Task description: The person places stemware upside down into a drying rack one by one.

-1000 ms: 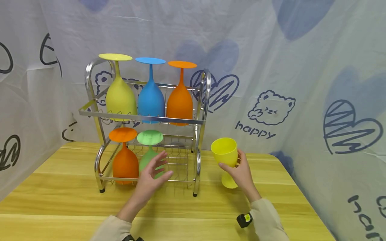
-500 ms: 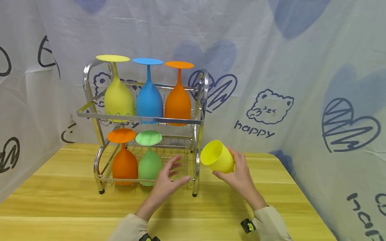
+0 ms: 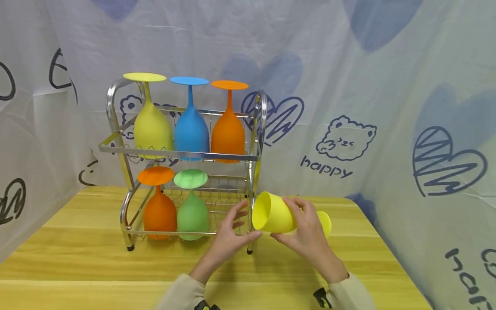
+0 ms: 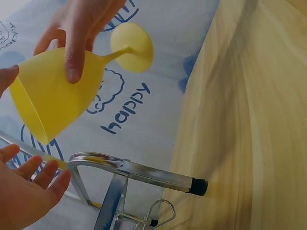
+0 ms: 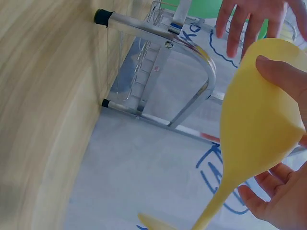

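Observation:
A yellow goblet [image 3: 274, 214] lies tilted on its side in the air, its mouth facing left and its round foot to the right. My right hand [image 3: 308, 234] grips it round the bowl, thumb on the near side; in the right wrist view the stem slopes down from the bowl [image 5: 259, 110]. My left hand [image 3: 228, 241] is spread with fingers apart in front of the rack's lower right corner. In the left wrist view its thumb is right at the rim of the goblet [image 4: 62, 91], and the other fingers [image 4: 45, 175] are below the mouth.
A two-tier metal rack [image 3: 182, 152] stands left of the goblet. Upside down on top are a yellow goblet [image 3: 152, 129], a blue one [image 3: 191, 131] and an orange one [image 3: 227, 133]. Below stand an orange goblet [image 3: 159, 213] and a green one [image 3: 192, 213]. A printed curtain [image 3: 341, 77] surrounds the wooden table [image 3: 97, 258].
My right hand has raised the yellow goblet and tipped it from near upright onto its side, mouth leftward. My left hand has moved right, from before the green goblet to near the yellow one's rim.

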Action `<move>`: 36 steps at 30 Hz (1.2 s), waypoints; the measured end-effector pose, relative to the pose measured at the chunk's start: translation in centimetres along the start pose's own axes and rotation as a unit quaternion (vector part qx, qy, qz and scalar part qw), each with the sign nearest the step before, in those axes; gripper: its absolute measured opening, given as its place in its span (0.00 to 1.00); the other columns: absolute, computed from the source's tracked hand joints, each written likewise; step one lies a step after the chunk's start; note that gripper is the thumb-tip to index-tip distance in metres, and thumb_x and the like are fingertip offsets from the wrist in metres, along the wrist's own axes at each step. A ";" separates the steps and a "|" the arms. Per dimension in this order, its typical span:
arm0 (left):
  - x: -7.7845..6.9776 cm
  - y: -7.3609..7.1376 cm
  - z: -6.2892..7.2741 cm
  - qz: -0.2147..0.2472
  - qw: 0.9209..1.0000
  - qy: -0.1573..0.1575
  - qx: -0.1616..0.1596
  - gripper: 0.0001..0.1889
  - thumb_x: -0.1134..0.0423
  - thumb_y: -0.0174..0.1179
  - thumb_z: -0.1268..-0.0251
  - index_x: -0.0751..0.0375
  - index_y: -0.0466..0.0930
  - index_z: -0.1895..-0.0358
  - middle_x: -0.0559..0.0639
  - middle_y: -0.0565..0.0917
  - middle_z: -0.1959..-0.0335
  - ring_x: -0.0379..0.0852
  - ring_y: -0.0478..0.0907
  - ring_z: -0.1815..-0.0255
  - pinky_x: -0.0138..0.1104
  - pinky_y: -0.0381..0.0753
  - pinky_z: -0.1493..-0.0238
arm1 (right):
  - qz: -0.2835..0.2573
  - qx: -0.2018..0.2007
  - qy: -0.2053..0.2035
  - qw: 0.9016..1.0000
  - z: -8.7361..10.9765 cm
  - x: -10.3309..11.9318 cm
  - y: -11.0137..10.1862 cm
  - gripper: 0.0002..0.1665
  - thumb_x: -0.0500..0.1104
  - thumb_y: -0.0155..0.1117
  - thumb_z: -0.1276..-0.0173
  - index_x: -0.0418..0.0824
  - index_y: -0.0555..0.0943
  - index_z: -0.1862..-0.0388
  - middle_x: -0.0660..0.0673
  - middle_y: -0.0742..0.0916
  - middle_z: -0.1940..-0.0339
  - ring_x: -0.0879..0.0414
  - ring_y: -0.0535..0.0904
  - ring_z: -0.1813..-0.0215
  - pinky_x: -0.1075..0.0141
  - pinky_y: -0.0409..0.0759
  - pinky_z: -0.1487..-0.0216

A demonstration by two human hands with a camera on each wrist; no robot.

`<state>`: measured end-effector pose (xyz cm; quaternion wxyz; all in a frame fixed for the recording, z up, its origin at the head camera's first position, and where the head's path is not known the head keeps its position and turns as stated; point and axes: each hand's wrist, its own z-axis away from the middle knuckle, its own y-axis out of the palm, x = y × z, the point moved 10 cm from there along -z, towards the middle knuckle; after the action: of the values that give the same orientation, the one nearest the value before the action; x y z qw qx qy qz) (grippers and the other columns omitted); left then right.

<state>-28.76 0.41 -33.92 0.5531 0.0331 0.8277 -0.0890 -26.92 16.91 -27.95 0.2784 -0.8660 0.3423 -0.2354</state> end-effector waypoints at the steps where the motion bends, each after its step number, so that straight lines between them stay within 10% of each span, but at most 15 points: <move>1: 0.0 0.1 0.0 0.000 1.000 0.000 -0.001 0.43 0.62 0.72 0.47 0.62 0.60 0.28 0.59 0.64 0.30 0.62 0.65 0.35 0.56 0.66 0.37 | 0.010 -0.001 -0.015 1.000 0.0 0.4 -0.1 0.55 0.42 0.90 0.73 0.38 0.75 0.40 0.36 0.76 0.50 0.41 0.73 0.51 0.47 0.78 0.52; 9: 0.3 0.9 -0.1 0.001 1.000 -0.003 0.011 0.45 0.65 0.74 0.51 0.65 0.59 0.28 0.62 0.64 0.31 0.64 0.64 0.35 0.57 0.65 0.36 | 0.072 0.005 -0.104 0.992 0.5 2.7 -0.2 0.56 0.45 0.90 0.76 0.41 0.75 0.41 0.34 0.77 0.51 0.40 0.74 0.52 0.47 0.77 0.53; 28: 0.2 1.2 -0.4 0.016 0.999 -0.028 0.033 0.44 0.64 0.75 0.51 0.64 0.60 0.29 0.64 0.68 0.37 0.63 0.69 0.39 0.49 0.78 0.45 | 0.095 0.010 -0.140 0.986 1.3 3.7 -0.1 0.57 0.44 0.90 0.75 0.40 0.73 0.39 0.33 0.77 0.47 0.41 0.73 0.51 0.50 0.77 0.54; 36: -0.1 -0.2 -0.4 0.065 0.997 -0.028 0.010 0.44 0.70 0.74 0.52 0.68 0.59 0.30 0.64 0.66 0.35 0.62 0.67 0.37 0.46 0.75 0.42 | 0.021 -0.077 -0.127 0.989 1.9 4.8 -2.5 0.32 0.54 0.63 0.33 0.32 0.74 0.40 0.32 0.77 0.44 0.40 0.75 0.48 0.52 0.77 0.47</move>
<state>-29.16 0.27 -33.65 0.5800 0.0900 0.8073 -0.0617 -21.50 15.60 -26.67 0.2575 -0.9001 0.3395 -0.0905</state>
